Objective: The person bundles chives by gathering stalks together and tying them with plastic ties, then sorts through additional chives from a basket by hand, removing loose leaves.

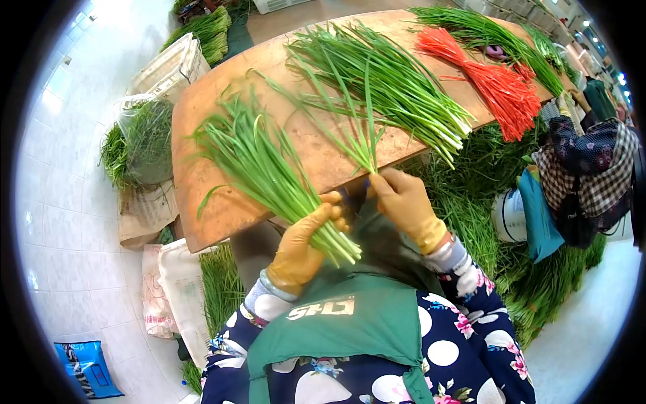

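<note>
My left hand [301, 244], in a yellow glove, is closed around a bunch of garlic chives [272, 165]. Their pale cut ends point toward me, and the leafy tops reach over the near left part of the wooden table [202, 101]. In the yellow-gloved right hand [404, 202], a few loose chive stalks [362, 149] are pinched near their lower ends, at the table's front edge. Something dark and blurred shows between my hands; I cannot make out what it is. A larger pile of chives [383, 84] lies on the table beyond my right hand.
Red plastic ties [481, 81] are heaped right of the pile, with more chives [505, 44] beyond. At right, a person in a checkered top [602, 175] works beside a white bucket [509, 215]. Chives [464, 202] cover the floor. White crates [165, 71] stand at left.
</note>
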The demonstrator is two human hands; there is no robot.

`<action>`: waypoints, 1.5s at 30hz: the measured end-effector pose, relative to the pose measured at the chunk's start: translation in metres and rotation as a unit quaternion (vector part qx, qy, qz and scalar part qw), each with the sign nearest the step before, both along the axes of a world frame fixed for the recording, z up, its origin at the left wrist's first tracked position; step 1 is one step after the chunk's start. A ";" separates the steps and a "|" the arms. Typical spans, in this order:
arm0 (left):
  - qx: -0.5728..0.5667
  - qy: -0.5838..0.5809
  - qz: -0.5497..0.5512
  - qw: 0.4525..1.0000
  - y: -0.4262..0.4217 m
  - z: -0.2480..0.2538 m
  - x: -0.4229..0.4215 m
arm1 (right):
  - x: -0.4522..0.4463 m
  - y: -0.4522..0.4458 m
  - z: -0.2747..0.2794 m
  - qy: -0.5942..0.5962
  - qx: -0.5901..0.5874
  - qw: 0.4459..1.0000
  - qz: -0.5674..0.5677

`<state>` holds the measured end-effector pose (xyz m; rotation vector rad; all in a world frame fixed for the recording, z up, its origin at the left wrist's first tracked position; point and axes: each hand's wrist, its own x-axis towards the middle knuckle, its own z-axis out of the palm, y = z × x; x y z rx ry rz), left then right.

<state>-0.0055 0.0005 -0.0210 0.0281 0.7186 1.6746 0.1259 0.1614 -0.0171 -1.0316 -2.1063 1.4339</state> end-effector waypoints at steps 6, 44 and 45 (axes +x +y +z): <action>-0.059 0.060 -0.028 0.996 0.016 0.009 0.021 | 0.046 -0.033 0.007 0.023 0.001 0.990 0.140; 0.056 -0.020 -0.021 0.998 -0.001 0.011 -0.004 | 0.050 0.037 0.093 0.084 -0.204 0.974 0.041; 0.052 -0.019 -0.027 0.998 0.003 0.011 0.001 | 0.043 0.015 0.082 0.084 -0.171 0.981 0.028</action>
